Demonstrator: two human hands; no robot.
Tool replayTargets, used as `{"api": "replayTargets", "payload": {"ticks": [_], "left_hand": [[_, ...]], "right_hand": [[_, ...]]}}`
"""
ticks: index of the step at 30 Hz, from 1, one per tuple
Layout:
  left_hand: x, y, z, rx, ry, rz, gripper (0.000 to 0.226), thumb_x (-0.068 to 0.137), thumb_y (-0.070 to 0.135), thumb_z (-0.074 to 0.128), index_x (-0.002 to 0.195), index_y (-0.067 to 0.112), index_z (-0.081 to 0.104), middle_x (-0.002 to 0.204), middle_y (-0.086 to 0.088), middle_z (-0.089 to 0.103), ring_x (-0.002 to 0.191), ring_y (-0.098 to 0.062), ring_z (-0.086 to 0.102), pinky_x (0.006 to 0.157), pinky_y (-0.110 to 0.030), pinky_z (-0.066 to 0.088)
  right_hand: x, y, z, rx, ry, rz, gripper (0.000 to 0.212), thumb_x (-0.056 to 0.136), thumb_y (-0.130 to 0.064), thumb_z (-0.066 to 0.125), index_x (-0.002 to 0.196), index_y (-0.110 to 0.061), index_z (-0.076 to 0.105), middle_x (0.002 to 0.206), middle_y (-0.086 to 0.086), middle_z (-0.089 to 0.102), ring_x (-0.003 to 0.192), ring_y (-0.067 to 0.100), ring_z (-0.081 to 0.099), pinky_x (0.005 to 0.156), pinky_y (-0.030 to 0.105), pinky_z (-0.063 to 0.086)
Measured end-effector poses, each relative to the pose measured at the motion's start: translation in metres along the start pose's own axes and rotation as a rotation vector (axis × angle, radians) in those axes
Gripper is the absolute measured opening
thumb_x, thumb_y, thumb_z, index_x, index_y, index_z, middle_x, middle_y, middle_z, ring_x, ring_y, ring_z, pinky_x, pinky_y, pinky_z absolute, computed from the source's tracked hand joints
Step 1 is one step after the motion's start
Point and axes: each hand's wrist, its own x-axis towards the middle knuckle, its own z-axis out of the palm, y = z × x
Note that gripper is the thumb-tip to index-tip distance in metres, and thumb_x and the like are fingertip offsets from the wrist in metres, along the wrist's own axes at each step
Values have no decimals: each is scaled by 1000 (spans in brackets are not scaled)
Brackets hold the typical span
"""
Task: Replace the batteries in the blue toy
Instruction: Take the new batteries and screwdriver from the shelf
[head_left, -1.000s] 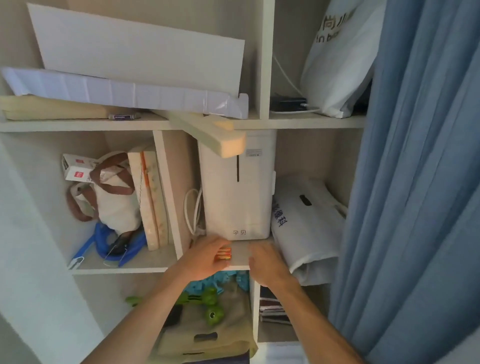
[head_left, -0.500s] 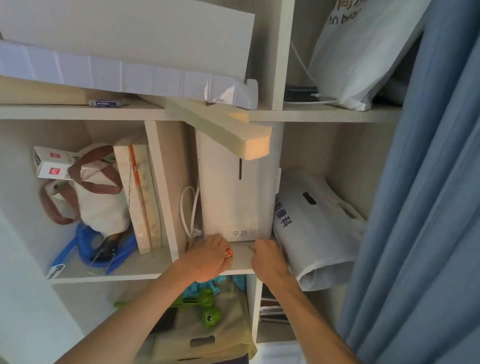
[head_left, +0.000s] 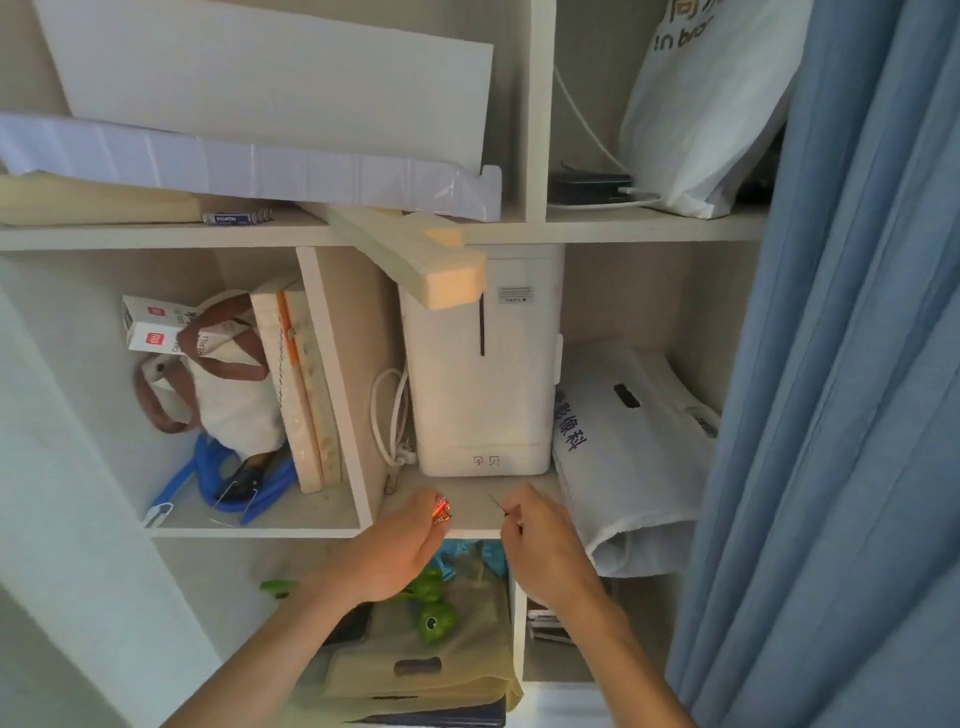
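Observation:
My left hand (head_left: 402, 540) is closed around red-and-orange batteries (head_left: 440, 509), held just above the front edge of the middle shelf (head_left: 467, 519). My right hand (head_left: 540, 535) pinches a thin dark screwdriver (head_left: 496, 501) whose tip points up and left over the same shelf. Parts of a blue toy (head_left: 467, 553) show on the shelf below, between and under my two hands, mostly hidden by them.
A white appliance (head_left: 483, 374) stands just behind my hands with a white cable (head_left: 389, 415) beside it. A wooden block (head_left: 415, 254) juts out above. A green toy (head_left: 434, 613) lies below. A blue curtain (head_left: 841, 364) hangs on the right.
Both hands have drawn back from the shelf towards me. The right hand now holds the thin screwdriver up off the shelf. The left hand still grips the batteries.

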Motion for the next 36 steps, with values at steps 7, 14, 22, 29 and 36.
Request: {"api": "replayTargets", "payload": {"ticks": [7,14,22,29,36], "left_hand": [[-169,-39,-4,-274,275,-238,16,110,47,37,120,36,44,84,8,60,72,-6,60,70,-31,54],[-378,-113,-15,-327,470,-577,21,110,44,40,128,38,46,96,0,65,88,-14,64,86,-40,54],[-625,-199,-39,-260,492,-920,25,111,47,35,134,40,40,97,15,63,88,2,64,80,-22,50],[-780,-290,-75,-171,535,-1093,29,111,46,35,136,34,41,105,13,66,89,-7,66,84,-30,55],[-864,-409,-99,-124,564,-1160,25,110,49,36,129,34,41,97,6,68,83,-11,68,79,-34,58]], "right_hand": [[-46,-67,35,124,-342,-323,11,109,-25,47,105,-35,50,88,-1,71,74,18,65,65,43,55],[-106,-193,147,321,-533,-558,19,93,-7,58,97,-24,64,81,1,69,75,20,65,70,38,53],[-214,-386,301,353,-716,-763,31,93,11,60,90,-18,69,80,-22,70,74,-4,65,72,19,49],[-277,-533,426,348,-635,-857,22,85,-1,74,92,-21,68,76,6,78,74,31,75,72,48,62],[-289,-650,538,331,-585,-984,13,87,-4,72,81,-15,71,65,5,74,63,27,71,62,37,59]]}}
